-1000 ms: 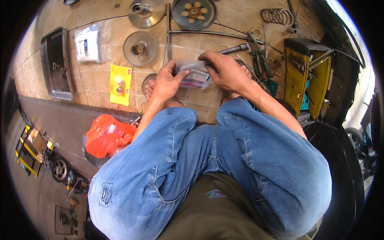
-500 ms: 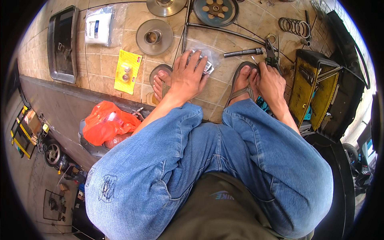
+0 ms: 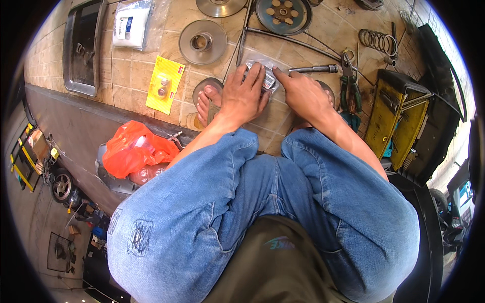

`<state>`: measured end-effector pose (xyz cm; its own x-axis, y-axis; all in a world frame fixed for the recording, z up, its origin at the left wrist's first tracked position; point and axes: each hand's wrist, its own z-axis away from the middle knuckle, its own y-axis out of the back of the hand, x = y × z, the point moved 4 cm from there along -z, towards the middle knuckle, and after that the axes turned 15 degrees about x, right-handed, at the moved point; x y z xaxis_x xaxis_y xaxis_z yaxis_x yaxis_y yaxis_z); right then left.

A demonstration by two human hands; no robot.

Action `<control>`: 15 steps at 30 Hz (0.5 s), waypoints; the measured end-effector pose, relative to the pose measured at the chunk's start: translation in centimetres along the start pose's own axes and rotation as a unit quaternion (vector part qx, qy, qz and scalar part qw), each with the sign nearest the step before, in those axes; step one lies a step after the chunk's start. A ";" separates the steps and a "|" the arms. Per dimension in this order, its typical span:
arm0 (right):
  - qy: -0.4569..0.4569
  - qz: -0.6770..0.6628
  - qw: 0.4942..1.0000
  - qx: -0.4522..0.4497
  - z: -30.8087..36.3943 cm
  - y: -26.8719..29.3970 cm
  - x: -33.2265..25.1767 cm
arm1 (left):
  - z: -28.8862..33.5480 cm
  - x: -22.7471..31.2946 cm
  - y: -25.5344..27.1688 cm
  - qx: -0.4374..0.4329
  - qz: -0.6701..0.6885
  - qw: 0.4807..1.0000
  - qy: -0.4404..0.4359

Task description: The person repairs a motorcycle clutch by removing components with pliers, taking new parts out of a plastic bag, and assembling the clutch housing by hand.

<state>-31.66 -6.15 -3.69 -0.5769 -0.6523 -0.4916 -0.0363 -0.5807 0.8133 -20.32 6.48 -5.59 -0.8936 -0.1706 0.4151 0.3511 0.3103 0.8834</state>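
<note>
My left hand [image 3: 243,96] lies over a small clear plastic packet [image 3: 273,82] on the tiles, its fingers bent across it and the thumb at the near side. A grey, labelled piece shows through the plastic. From the right, my right hand [image 3: 309,98] reaches to the same packet, its index fingertip at the packet's far right edge. The other fingers are curled under; whether they hold something is hidden. Just beyond the right hand lies a dark socket extension bar [image 3: 314,68]. Open pliers [image 3: 349,83] with green handles rest to its right.
Round metal pulley discs [image 3: 203,42] and a dark wheel-like drum [image 3: 284,15] lie ahead. A yellow blister card [image 3: 165,85], white bagged packet [image 3: 132,25] and metal tray [image 3: 83,48] are left. At right are a coil spring [image 3: 378,42] and yellow toolbox [image 3: 386,118]. An orange bag [image 3: 136,151] sits beside my left knee.
My right hand has moved left from beside the pliers and my right foot to the plastic packet. The pliers now show fully. My left hand stays on the packet.
</note>
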 end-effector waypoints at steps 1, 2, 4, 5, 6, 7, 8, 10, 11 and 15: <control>0.000 0.005 1.000 -0.009 -0.3 -0.2 -0.2 | 0.0 -0.1 0.0 -0.002 -0.001 1.000 0.001; 0.008 0.010 1.000 -0.001 -0.6 -0.2 -0.6 | 0.0 -0.3 0.1 -0.003 -0.002 1.000 0.002; 0.025 0.024 0.999 0.010 -0.6 -0.2 -1.0 | 0.2 -0.2 0.1 -0.005 0.001 1.000 0.010; 0.031 0.040 0.999 0.013 -0.6 -0.4 -1.2 | 0.2 -0.3 0.1 -0.006 0.003 1.000 0.014; 0.038 0.055 0.998 0.018 -0.6 -0.6 -1.4 | 0.2 -0.3 0.0 -0.007 0.004 1.000 0.017; 0.044 0.069 0.996 0.023 -0.7 -0.8 -1.6 | 0.3 -0.4 -0.1 -0.011 -0.001 1.000 0.018; 0.055 0.081 0.995 0.030 -0.6 -0.8 -1.9 | 0.3 -0.4 -0.1 -0.016 -0.007 1.000 0.018; 0.067 0.106 0.991 0.044 -0.3 -0.7 -2.6 | 0.2 -0.4 -0.2 -0.022 -0.021 1.000 0.006; 0.075 0.122 0.989 0.035 -0.6 -0.6 -2.9 | 0.0 -0.5 -0.3 -0.022 -0.033 0.999 -0.004; 0.109 0.196 0.974 0.026 -0.8 -0.6 -3.1 | -0.7 -0.5 -0.8 -0.035 -0.041 0.998 -0.037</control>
<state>-29.19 -4.16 -2.96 -0.3688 -0.9099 -0.1900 0.1072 -0.2447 0.9637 -19.92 5.72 -6.35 -0.9373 -0.1228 0.3261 0.2924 0.2321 0.9277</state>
